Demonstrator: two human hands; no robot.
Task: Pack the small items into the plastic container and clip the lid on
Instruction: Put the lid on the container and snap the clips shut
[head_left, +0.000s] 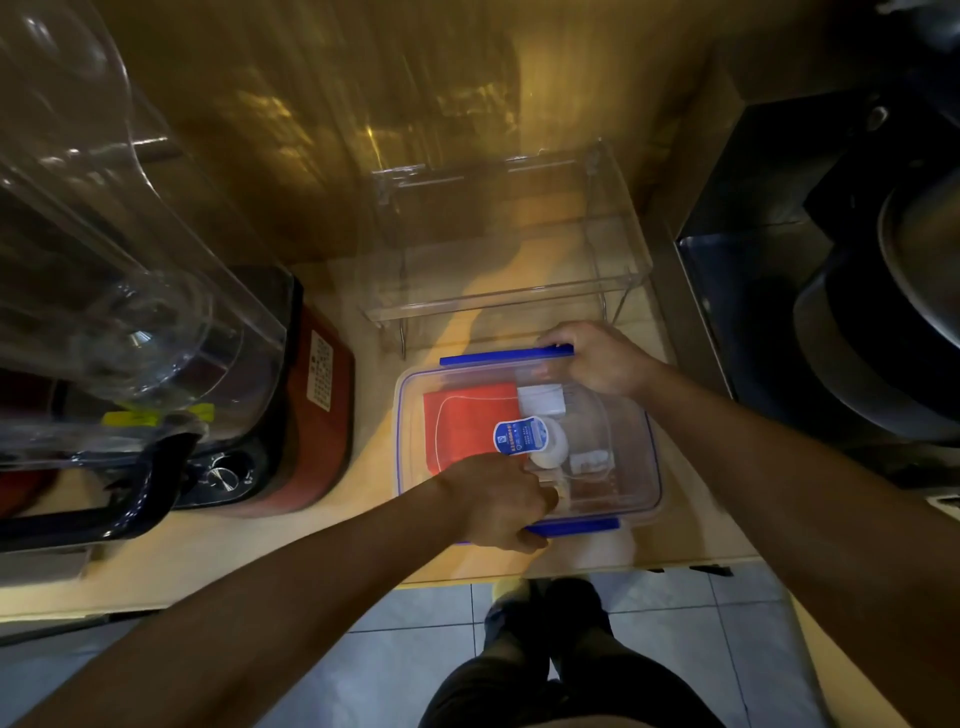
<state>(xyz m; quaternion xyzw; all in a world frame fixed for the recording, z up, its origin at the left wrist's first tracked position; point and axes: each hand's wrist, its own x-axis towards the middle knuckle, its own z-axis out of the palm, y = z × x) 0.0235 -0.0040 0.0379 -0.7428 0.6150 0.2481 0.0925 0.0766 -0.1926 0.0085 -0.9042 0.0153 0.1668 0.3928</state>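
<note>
A clear plastic container (631, 467) with a clear lid (410, 410) on top sits on the wooden counter in front of me. Through the lid I see a red packet (462, 426), a white round item with a blue label (524, 436) and small white pieces (540, 397). My left hand (498, 501) is closed over the near blue clip (576, 527) at the front edge. My right hand (597, 358) grips the right end of the far blue clip (498, 357) at the back edge.
A red-based blender (291, 410) with a clear jug stands to the left. A clear acrylic rack (509, 301) stands just behind the container. Dark cookware (857, 338) fills the right side. The counter's front edge (260, 592) runs below, above a tiled floor.
</note>
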